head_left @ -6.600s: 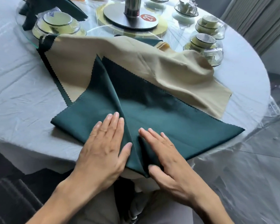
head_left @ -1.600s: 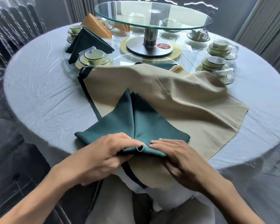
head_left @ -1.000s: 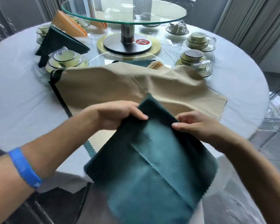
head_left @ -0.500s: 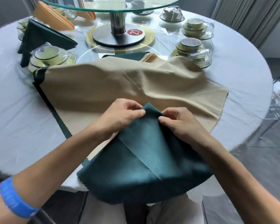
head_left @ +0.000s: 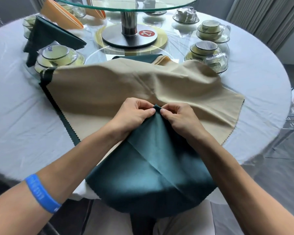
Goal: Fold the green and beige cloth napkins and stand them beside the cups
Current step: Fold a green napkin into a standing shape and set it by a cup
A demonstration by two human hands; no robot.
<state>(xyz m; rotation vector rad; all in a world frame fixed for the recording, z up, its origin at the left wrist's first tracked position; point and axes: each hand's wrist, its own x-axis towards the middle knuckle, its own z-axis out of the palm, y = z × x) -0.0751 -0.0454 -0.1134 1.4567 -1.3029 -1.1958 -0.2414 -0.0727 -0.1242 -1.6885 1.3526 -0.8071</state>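
A folded green napkin (head_left: 153,170) hangs as a cone from the table's near edge towards me. My left hand (head_left: 134,114) and my right hand (head_left: 178,116) pinch its top point between thumb and fingers, side by side. Under them a beige napkin (head_left: 125,85) lies spread flat and rumpled on the table, with a green one's edge showing along its left side. Wrapped cup sets stand at the left (head_left: 58,55) and at the right (head_left: 207,50). A folded green napkin (head_left: 49,34) and an orange one (head_left: 59,12) stand at the far left.
A glass turntable (head_left: 125,5) on a steel post with a red number tag (head_left: 147,33) fills the table's centre. More folded napkins (head_left: 142,58) lie behind the beige cloth. The round table has a pale cloth (head_left: 20,116); curtains hang at the far right.
My hands have drawn closer together at the top point of the green napkin, narrowing it. Earlier the napkin lay flat, then was lifted and turned over.
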